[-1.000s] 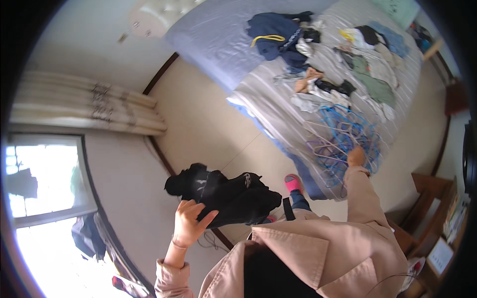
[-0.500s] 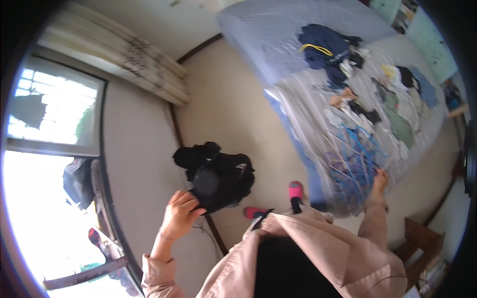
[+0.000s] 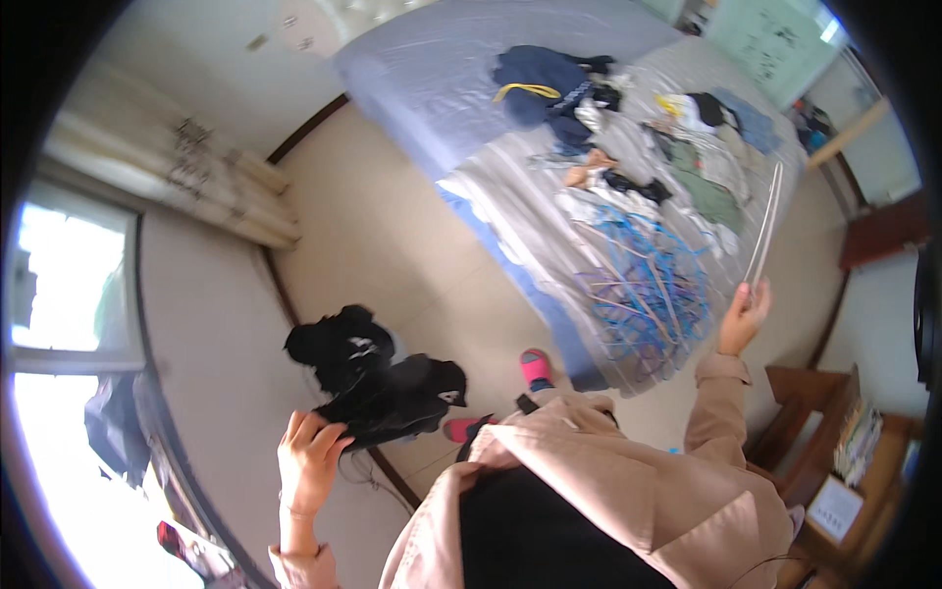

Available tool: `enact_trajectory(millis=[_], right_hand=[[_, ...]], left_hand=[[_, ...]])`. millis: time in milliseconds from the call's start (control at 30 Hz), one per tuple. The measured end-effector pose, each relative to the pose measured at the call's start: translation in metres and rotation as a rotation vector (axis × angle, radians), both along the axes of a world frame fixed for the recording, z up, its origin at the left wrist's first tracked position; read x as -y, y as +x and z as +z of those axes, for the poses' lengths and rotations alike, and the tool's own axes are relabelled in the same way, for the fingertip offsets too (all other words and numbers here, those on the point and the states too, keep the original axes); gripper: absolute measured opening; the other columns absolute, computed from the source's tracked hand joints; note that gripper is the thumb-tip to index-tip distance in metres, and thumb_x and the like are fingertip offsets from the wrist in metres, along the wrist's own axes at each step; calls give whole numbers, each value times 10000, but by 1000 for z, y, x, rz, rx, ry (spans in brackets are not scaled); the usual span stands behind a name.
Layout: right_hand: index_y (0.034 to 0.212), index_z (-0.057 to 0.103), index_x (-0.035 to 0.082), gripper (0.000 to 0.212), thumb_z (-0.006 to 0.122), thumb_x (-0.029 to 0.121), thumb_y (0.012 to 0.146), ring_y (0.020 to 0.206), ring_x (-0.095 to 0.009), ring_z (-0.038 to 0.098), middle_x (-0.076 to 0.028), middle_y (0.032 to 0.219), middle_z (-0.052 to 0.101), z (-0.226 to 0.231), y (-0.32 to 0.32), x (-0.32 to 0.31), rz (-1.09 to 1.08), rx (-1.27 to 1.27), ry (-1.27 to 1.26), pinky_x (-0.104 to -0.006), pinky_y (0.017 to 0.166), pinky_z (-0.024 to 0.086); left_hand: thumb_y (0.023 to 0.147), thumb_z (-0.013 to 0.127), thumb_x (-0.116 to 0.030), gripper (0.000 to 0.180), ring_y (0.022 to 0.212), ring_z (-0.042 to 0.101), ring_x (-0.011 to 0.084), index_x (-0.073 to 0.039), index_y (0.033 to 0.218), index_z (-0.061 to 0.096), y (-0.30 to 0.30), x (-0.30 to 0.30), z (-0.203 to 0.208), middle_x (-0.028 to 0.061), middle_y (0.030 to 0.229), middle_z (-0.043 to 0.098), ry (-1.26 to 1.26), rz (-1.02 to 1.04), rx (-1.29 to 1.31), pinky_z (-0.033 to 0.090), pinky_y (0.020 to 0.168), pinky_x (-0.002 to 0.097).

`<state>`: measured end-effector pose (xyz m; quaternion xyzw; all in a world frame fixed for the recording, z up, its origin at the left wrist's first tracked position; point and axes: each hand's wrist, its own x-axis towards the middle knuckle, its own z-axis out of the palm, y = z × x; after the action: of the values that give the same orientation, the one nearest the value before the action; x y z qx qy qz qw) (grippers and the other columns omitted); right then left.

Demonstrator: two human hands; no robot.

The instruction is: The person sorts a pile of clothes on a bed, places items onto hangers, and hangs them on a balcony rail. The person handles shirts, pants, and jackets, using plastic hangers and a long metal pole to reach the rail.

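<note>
At the lower left, my left hand (image 3: 306,459) is closed on the edge of a black garment (image 3: 388,398), which hangs in loose folds with small white markings. My right hand (image 3: 746,316), beside the bed's near right corner, grips a thin white clothes hanger (image 3: 765,226) pointing up and away. To the left of that hand, a tangled heap of blue, purple and pale clothes hangers (image 3: 653,294) lies on the bed (image 3: 510,206).
Several clothes lie farther up the bed, among them a dark blue garment (image 3: 535,83) with a yellow cord and a green one (image 3: 711,191). A window (image 3: 74,285) and curtain (image 3: 167,162) line the left. Wooden furniture (image 3: 810,412) stands at right.
My right hand has come away from the heap with a white hanger, raised to the right. The black garment has swung and spread wider in my left hand. The view has shifted right.
</note>
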<state>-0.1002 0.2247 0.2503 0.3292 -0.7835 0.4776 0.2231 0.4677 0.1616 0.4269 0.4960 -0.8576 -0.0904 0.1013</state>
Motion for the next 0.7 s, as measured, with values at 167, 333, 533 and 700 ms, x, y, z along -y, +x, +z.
enact_trajectory(millis=[167,333,533,700], right_hand=[[979,544,18,198,499,186,883,561,-48,392,9,717,523,76,72,60,466,233,0,-199,492,327],[848,589,7,217,475,186,893,565,-58,446,-30,729,548,142,156,105,1378,367,315,-192,519,363],[833,575,-8,239,518,222,861,507,-122,546,-70,671,610,218,254,149,2274,150,437,-224,467,418],[738,579,-7,226,536,184,850,499,-123,544,-60,667,607,246,334,176,2454,-34,442,-238,443,402]], left_hand=[[619,698,-103,156,694,467,225,-68,732,596,17,-4,13,37,715,496,39,-39,-7,430,592,320],[656,683,-144,141,731,458,214,-88,722,572,33,-28,24,37,750,459,96,-82,30,435,615,315],[663,673,-146,146,791,454,212,-95,736,558,44,-52,28,56,801,446,122,-91,36,440,639,309],[664,646,-167,143,853,464,209,-102,765,568,61,-73,28,70,821,454,137,-105,93,464,627,285]])
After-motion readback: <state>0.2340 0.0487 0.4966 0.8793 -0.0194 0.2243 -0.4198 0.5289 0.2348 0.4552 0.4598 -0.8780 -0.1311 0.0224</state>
